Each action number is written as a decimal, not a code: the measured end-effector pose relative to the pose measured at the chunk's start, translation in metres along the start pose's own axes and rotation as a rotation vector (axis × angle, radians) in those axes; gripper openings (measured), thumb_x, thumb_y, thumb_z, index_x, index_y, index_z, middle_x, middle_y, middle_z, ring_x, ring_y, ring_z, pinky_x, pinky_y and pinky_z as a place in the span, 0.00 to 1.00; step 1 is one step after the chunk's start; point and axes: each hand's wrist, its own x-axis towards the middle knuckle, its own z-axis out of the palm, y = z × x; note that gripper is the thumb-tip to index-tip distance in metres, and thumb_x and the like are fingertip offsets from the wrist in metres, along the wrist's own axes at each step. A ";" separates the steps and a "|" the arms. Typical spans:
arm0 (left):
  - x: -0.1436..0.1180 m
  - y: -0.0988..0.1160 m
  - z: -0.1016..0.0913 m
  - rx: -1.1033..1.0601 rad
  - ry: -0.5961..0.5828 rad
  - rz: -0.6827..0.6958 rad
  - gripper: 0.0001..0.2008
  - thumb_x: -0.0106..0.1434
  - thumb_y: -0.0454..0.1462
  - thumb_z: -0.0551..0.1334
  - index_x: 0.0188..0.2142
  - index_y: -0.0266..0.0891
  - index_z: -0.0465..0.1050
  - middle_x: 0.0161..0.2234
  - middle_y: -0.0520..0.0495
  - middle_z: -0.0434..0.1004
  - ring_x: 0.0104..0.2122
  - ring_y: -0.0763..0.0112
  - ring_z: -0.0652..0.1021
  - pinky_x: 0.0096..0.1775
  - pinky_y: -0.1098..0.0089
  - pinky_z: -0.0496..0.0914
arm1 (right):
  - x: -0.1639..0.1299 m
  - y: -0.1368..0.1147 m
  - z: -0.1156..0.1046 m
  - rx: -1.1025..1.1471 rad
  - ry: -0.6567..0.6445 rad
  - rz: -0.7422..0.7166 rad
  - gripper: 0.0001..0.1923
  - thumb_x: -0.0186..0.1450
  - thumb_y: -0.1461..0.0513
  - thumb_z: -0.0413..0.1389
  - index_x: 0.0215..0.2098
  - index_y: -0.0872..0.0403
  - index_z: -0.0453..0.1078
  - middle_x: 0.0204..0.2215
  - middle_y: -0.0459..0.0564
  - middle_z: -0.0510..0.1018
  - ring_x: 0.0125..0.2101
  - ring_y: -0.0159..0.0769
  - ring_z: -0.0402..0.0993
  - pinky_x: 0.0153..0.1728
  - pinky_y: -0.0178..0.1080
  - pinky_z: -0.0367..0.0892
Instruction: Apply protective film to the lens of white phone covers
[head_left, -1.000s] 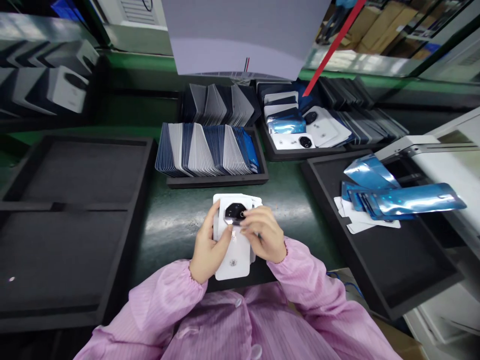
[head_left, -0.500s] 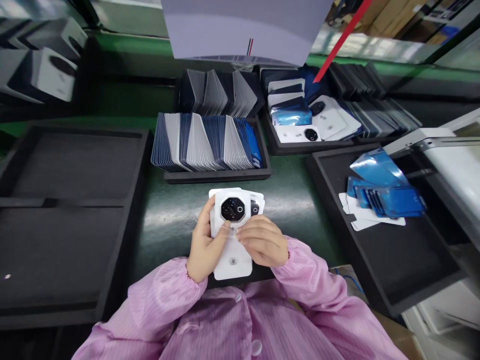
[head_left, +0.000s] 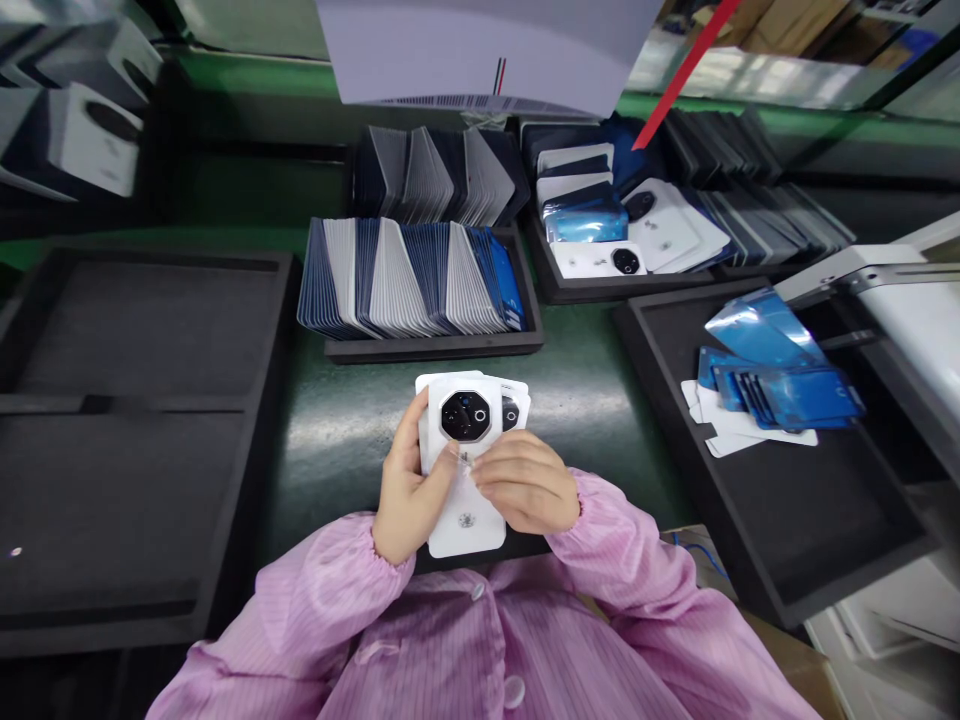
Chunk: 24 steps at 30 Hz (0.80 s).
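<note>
A white phone back cover (head_left: 461, 538) with a black octagonal camera window (head_left: 466, 416) is in my left hand (head_left: 405, 490), its thumb across the front and fingers along the left edge. Behind it, more white covers show, one with a black camera window (head_left: 511, 412) peeking out on the right. My right hand (head_left: 529, 483) is closed over the cover's right side, just below the camera window. Its fingertips pinch a small piece of clear film (head_left: 463, 460), close to my left thumb. The film's full outline cannot be made out.
A black tray (head_left: 435, 348) beyond my hands holds rows of upright covers. Loose covers fill another tray (head_left: 622, 290) at back right. Blue film pieces (head_left: 806, 395) lie on white covers in the right tray (head_left: 840, 515). A divided black tray (head_left: 112, 470) stands left.
Both hands keep nearly the same hold on the cover and film. The view has shifted slightly, so the trays sit a little higher in the picture.
</note>
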 end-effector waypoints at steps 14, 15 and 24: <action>-0.001 -0.002 0.001 -0.007 0.000 0.049 0.29 0.61 0.38 0.63 0.61 0.46 0.59 0.56 0.43 0.70 0.53 0.60 0.74 0.54 0.61 0.68 | -0.001 0.001 0.001 0.062 -0.001 0.011 0.10 0.63 0.67 0.56 0.43 0.53 0.69 0.34 0.53 0.82 0.40 0.35 0.79 0.39 0.37 0.77; -0.001 -0.002 0.001 -0.006 -0.001 0.054 0.28 0.61 0.38 0.63 0.61 0.46 0.59 0.56 0.43 0.71 0.53 0.59 0.74 0.54 0.61 0.68 | -0.001 0.000 0.001 0.059 0.002 0.012 0.10 0.63 0.67 0.56 0.43 0.53 0.69 0.34 0.53 0.82 0.40 0.35 0.79 0.39 0.37 0.77; -0.002 -0.003 0.000 -0.008 -0.011 0.061 0.28 0.62 0.38 0.62 0.61 0.46 0.59 0.57 0.43 0.69 0.54 0.59 0.73 0.56 0.59 0.66 | 0.001 -0.002 0.000 -0.043 0.042 0.040 0.11 0.63 0.68 0.55 0.43 0.52 0.69 0.33 0.51 0.82 0.39 0.37 0.79 0.41 0.43 0.75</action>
